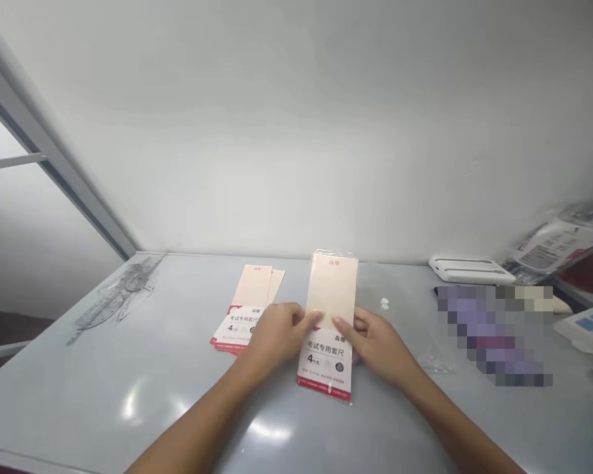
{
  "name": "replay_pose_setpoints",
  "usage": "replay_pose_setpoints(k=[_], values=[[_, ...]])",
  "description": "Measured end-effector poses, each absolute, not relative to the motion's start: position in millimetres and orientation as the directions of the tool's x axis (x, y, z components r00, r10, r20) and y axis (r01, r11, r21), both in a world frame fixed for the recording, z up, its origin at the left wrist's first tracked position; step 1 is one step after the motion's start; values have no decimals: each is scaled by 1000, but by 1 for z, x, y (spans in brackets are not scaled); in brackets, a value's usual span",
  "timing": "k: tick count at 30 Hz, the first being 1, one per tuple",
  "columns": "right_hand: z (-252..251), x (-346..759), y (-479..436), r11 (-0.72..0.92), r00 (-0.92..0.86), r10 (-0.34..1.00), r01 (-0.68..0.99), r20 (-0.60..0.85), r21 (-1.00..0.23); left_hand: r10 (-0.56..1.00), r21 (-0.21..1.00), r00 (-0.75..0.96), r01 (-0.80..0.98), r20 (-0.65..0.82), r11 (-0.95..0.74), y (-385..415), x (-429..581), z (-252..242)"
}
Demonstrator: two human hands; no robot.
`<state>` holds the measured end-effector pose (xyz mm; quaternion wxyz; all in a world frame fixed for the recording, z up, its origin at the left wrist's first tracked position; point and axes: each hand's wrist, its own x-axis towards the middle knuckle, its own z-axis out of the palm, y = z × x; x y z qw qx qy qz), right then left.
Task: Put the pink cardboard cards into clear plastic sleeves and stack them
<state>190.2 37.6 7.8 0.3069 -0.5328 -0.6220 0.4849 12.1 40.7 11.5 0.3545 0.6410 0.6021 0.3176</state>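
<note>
On the glossy grey table (93,401), near the middle of its back edge, the left hand (275,336) and right hand (380,347) hold a sealed ruler-set packet (332,289) evenly by both long sides, fingers (312,320) partly closed on it; a second packet (250,289) lies just left.

Bare left forearm (192,421) slanting in from 7 o'clock, bare right forearm (454,411) from 5 o'clock, both converging on the middle of the view. Left hand (274,336) and right hand (378,345) side by side, backs uppermost, fingers gently curved (thumbs hard to separate from the fingers at this angle). Left fingertips (311,319) aimed toward 3 o'clock, right fingertips (343,326) toward 9 o'clock, close but not touching. Left wrist (250,368) and right wrist (408,375) only slightly bent.
</note>
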Motion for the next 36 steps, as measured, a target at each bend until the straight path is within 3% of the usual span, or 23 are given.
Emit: replay_pose_setpoints(k=[3, 5, 10, 15, 17, 20, 28, 34, 36], values=[[4, 201, 45, -3, -71, 995, 673, -68, -739, 998, 681, -46, 730, -31, 55, 47, 2, 9], [5, 212, 52, -23, 14, 1000, 785, -19, -619, 993, 594, -112, 797, -35, 111, 52, -8, 13], [6, 249, 70, -137, 177, 982, 903, 61, -406, 952, 374, -305, 879, -35, 295, 64, -46, 33], [-1, 271, 79, -286, 292, 956, 932, -8, -223, 891, 265, -374, 859, -258, 437, 73, -72, 35], [-2, 274, 79, -326, 322, 945, 924, -53, -197, 879, 278, -375, 846, -296, 455, 74, -73, 33], [-3, 277, 79, -342, 328, 940, 905, -95, -255, 884, 301, -395, 836, -250, 459, 74, -72, 32], [-7, 286, 85, -317, 334, 942, 875, -19, -367, 918, 503, -380, 775, -110, 381, 75, -77, 36], [-3, 292, 87, -240, 272, 960, 915, 58, -324, 969, 790, -236, 608, 75, 87, 68, -53, 47], [-2, 292, 87, -239, 275, 957, 926, 92, -291, 978, 832, -181, 554, 105, 13, 64, -41, 48]])
